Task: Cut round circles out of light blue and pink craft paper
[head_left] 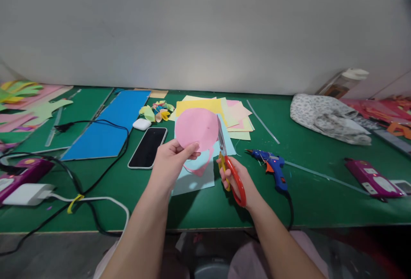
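Observation:
A round piece of pink paper (196, 127) is pinched at its lower edge by my left hand (180, 154). My right hand (236, 178) grips scissors (236, 180) with red and yellow handles. Their blades point up along the paper's right edge; I cannot tell whether they touch it. A narrow pink paper strip (202, 168) curls below the disc. Light blue sheets (195, 182) lie under my hands, with yellow (205, 105) and other pastel sheets behind them.
A blue glue gun (271, 165) lies right of my hands. Left are a phone (147, 148), a white case (141, 124), small paper flowers (157, 111), a blue board (109, 124) and black cables (105, 176). A patterned cloth (324, 118) and purple power strip (372, 178) are at right.

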